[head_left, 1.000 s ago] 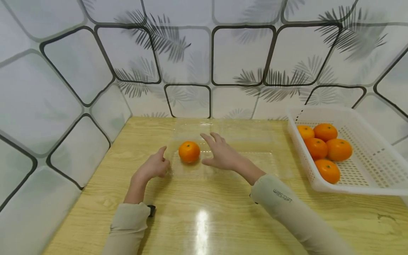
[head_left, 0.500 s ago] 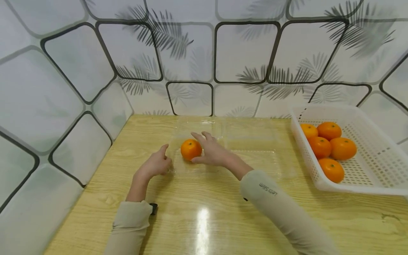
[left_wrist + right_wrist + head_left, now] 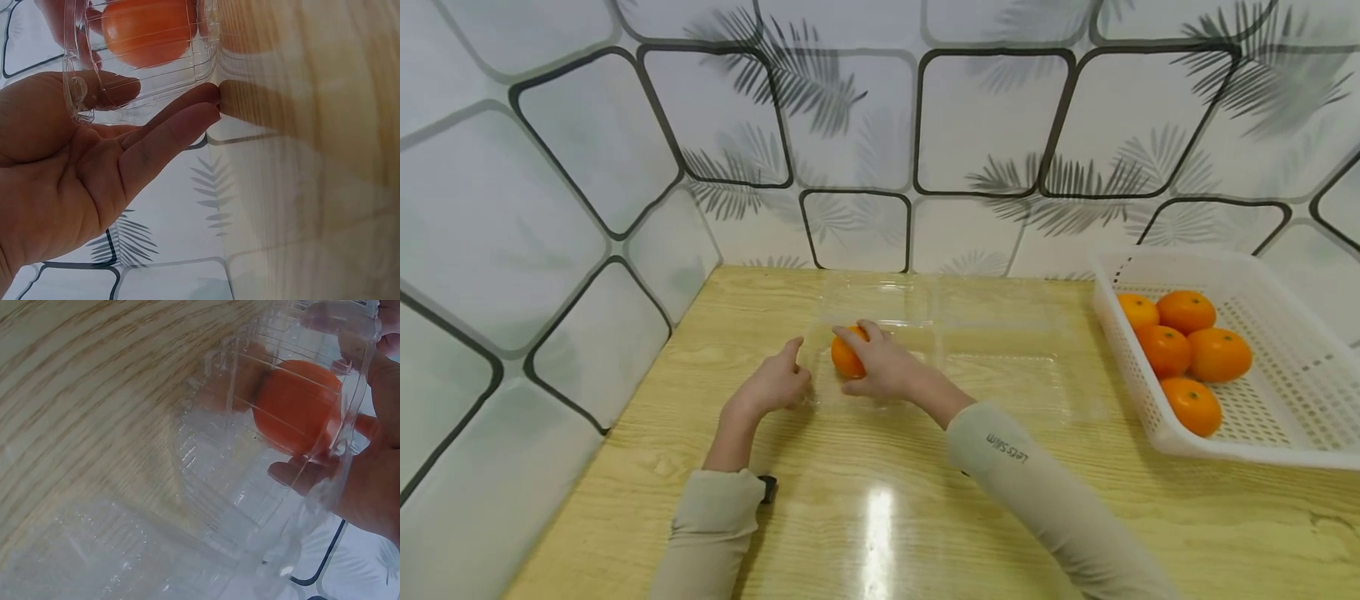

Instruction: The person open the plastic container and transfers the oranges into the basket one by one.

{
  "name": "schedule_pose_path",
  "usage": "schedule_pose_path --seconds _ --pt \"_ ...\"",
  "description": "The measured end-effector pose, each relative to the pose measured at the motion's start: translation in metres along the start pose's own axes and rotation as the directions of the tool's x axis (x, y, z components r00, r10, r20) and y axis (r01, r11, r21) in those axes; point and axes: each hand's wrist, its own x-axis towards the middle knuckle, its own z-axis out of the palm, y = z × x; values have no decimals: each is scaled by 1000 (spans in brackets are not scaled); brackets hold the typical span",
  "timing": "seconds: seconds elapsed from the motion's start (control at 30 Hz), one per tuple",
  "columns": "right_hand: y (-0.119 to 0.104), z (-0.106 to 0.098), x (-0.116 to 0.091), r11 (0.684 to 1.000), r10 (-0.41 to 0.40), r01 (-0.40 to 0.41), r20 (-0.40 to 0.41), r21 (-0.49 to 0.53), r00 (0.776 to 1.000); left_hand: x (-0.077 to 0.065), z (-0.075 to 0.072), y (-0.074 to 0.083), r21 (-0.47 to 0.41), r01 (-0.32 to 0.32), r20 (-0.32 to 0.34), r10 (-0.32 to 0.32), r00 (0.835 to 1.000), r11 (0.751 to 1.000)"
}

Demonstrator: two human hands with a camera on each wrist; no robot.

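A single mandarin orange (image 3: 844,357) sits in the left part of a clear plastic clamshell box (image 3: 880,322), whose lid lies opened out to the right. My right hand (image 3: 886,367) comes over it from the right and grips it between thumb and fingers. Through the clear wall in the right wrist view, the fruit (image 3: 297,406) shows between thumb and fingers. At the box's left side, my left hand (image 3: 773,385) pinches the wall. The left wrist view has the thumb (image 3: 122,90) behind the clear plastic and the other fingers (image 3: 169,134) along its outside, near the tabletop.
A white perforated plastic basket (image 3: 1292,446) stands at the right, with several mandarin oranges (image 3: 1219,354) gathered in its left half. The wooden table (image 3: 820,517) meets patterned walls (image 3: 985,125) at the back and left.
My right hand has moved left onto the mandarin orange, and its fingers have closed round it. The left hand keeps its place at the box; the head view has shifted slightly.
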Motion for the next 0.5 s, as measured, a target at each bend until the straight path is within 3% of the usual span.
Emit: schedule_pose_path --seconds 0.17,0.5 --pt "0 2 1 1000 18 -18 -28 2 999 1 0 0 4 1 -6 -1 1000 1000" --pt "7 11 4 994 35 -30 -48 103 998 -1 0 2 20 -15 -16 15 1000 1000"
